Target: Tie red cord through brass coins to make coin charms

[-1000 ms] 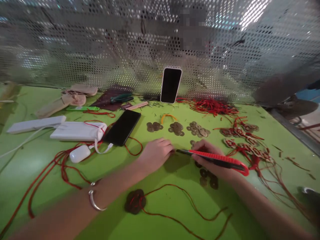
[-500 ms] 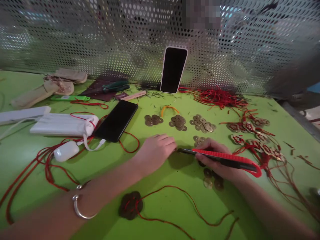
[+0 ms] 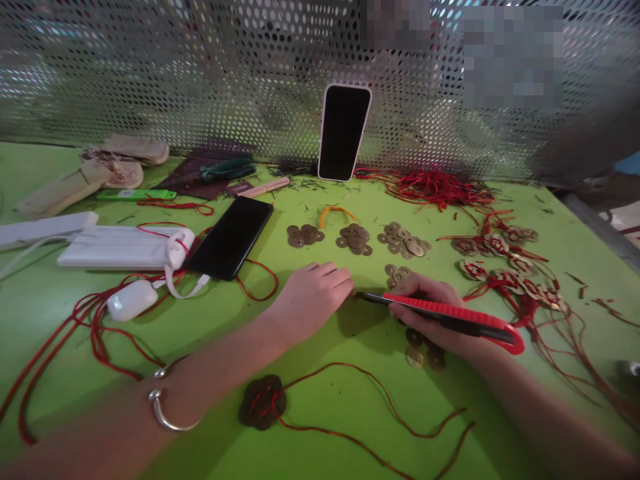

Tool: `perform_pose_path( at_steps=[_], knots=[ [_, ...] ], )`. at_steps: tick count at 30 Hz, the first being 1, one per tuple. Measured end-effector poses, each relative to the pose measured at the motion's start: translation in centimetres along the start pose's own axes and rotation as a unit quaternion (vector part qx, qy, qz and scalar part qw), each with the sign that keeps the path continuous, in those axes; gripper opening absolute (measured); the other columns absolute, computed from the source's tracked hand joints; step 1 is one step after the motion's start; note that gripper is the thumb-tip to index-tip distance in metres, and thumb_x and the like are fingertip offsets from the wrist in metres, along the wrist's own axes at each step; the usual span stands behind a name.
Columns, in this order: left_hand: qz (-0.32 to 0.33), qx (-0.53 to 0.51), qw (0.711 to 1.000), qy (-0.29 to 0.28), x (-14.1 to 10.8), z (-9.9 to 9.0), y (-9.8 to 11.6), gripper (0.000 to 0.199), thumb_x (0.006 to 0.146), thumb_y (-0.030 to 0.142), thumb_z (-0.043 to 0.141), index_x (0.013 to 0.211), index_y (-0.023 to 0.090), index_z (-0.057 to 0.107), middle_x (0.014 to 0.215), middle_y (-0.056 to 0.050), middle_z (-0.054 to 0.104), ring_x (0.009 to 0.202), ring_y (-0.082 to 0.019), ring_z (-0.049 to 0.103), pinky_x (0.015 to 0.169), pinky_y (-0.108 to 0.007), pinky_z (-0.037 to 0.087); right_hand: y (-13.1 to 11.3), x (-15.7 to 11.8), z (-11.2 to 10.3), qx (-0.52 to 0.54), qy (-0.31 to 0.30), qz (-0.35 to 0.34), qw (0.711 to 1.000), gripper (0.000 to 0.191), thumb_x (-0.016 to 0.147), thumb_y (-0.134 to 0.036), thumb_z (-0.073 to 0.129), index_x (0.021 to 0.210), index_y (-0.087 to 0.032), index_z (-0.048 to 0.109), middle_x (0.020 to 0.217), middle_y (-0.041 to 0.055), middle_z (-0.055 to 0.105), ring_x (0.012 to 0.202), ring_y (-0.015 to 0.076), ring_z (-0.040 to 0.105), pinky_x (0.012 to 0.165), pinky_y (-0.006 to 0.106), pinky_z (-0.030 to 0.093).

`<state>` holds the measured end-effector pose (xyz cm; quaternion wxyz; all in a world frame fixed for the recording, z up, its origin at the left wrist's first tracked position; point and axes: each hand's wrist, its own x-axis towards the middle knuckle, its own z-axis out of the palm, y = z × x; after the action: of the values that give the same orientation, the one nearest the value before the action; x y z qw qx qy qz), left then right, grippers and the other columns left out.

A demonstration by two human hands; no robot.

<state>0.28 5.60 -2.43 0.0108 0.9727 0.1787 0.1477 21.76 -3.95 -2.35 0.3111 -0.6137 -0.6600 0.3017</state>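
Head-worn view from close above, forward and down over green table [image 3: 320, 403]

no words, numbers, brands or signs can be read on anything here.

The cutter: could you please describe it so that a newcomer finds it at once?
On the green table, look right of the middle for the person's right hand. It holds the cutter, whose thin dark tip points toward the left hand. Unlike the round coins and red cords nearby, it has a ribbed red strip along a black body.
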Motion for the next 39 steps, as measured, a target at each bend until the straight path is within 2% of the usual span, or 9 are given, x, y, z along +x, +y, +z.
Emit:
perform_pose_path(
  at_steps=[3, 6, 15, 25, 35, 39],
  knots=[
    [0.002, -0.002, 1.0, 0.005, -0.02, 0.12, -0.11, 0.013, 0.088, 0.013, 0.049, 0.091, 0.014, 0.063, 0.087, -0.001, 0.064, 0.076, -0.016, 0.054, 0.061, -0.029, 0.041, -0.05, -0.3, -0.11, -0.017, 0.001, 0.002, 1.0, 0.014, 0.081, -0.033, 0.059, 0.076, -0.021, 0.054, 0.069, 0.0017, 0.06, 0.059, 0.0148, 0.055, 0.048, 0.026, 0.04],
    [0.003, -0.007, 1.0, 0.006, -0.03, 0.18, -0.2, 0.013, 0.088, 0.013, 0.05, 0.09, 0.015, 0.063, 0.087, 0.0, 0.064, 0.076, -0.016, 0.054, 0.062, -0.03, 0.041, -0.23, -0.49, -0.22, -0.021, 0.016, -0.002, 1.0, 0.014, 0.08, -0.031, 0.059, 0.073, -0.021, 0.054, 0.064, 0.0008, 0.059, 0.054, 0.0135, 0.054, 0.046, 0.025, 0.04],
    [0.004, -0.022, 1.0, 0.011, -0.03, 0.29, -0.28, 0.014, 0.086, 0.01, 0.051, 0.091, 0.014, 0.063, 0.088, 0.0, 0.065, 0.076, -0.016, 0.055, 0.063, -0.029, 0.042, -0.04, -0.39, 0.02, 0.045, 0.06, -0.011, 0.997, 0.014, 0.079, -0.031, 0.06, 0.074, -0.021, 0.052, 0.064, 0.0006, 0.059, 0.051, 0.0128, 0.053, 0.046, 0.024, 0.043],
    [0.006, -0.025, 1.0, 0.011, 0.11, -0.04, -0.31, 0.013, 0.086, 0.01, 0.051, 0.087, 0.014, 0.064, 0.085, 0.0, 0.065, 0.074, -0.015, 0.054, 0.062, -0.028, 0.043, 0.57, -0.23, 0.17, 0.02, 0.014, -0.012, 1.0, 0.012, 0.081, -0.033, 0.062, 0.081, -0.022, 0.057, 0.078, 0.0033, 0.064, 0.069, 0.0173, 0.062, 0.055, 0.027, 0.046],
    [0.005, -0.018, 1.0, 0.022, 0.18, -0.15, -0.21, 0.012, 0.084, 0.009, 0.054, 0.087, 0.014, 0.064, 0.085, 0.001, 0.066, 0.072, -0.014, 0.054, 0.06, -0.026, 0.042, 0.3, -0.38, 0.03, 0.021, -0.009, -0.039, 0.999, 0.007, 0.081, -0.028, 0.06, 0.082, -0.023, 0.056, 0.078, 0.0022, 0.065, 0.066, 0.017, 0.063, 0.05, 0.025, 0.046],
    [0.005, -0.009, 1.0, 0.014, 0.2, -0.25, -0.18, 0.011, 0.084, 0.01, 0.054, 0.086, 0.015, 0.064, 0.085, 0.001, 0.066, 0.074, -0.015, 0.055, 0.06, -0.028, 0.041, -0.08, -0.59, -0.22, -0.004, 0.013, -0.051, 0.999, 0.008, 0.08, -0.025, 0.06, 0.075, -0.022, 0.053, 0.076, 0.0023, 0.065, 0.068, 0.0183, 0.063, 0.051, 0.025, 0.046]
  ],
)
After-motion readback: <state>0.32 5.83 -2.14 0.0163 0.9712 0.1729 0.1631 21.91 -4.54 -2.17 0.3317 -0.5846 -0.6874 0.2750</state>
